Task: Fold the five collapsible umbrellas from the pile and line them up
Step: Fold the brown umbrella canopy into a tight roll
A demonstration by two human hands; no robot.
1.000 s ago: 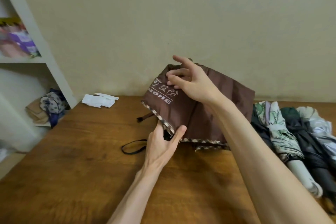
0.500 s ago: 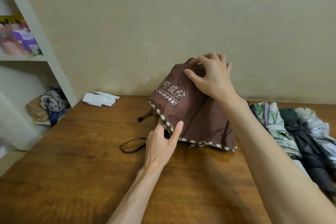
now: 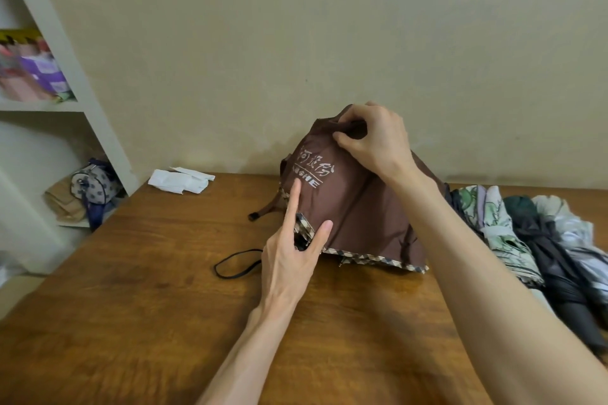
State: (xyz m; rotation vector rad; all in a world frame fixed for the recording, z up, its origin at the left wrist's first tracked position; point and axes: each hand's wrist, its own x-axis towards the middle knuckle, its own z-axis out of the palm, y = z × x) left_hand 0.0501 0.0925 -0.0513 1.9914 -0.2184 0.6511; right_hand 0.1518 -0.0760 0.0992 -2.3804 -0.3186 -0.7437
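A brown collapsible umbrella [image 3: 358, 207] with white lettering and a checked hem stands loosely bunched on the wooden table [image 3: 148, 306]. My right hand [image 3: 371, 141] grips the fabric at its top. My left hand [image 3: 292, 250] is at the hem's front corner, with its index finger straight up the fabric and its thumb on the cloth, pinching the checked edge. The umbrella's black wrist strap [image 3: 235, 263] lies on the table to the left. At the right lie other umbrellas: a green floral one [image 3: 496, 233], a dark one [image 3: 552, 260] and a pale one [image 3: 579, 233].
A white folded cloth [image 3: 179, 180] lies at the table's back left edge. White shelves [image 3: 65, 102] stand at the left, holding a spotted bag [image 3: 93, 184] and colourful packets [image 3: 31, 72]. A beige wall runs behind the table.
My right hand has moved from the umbrella's lettered side up to its top and closed on the fabric there. The canopy is gathered narrower and taller. My left hand's index finger has stretched upward.
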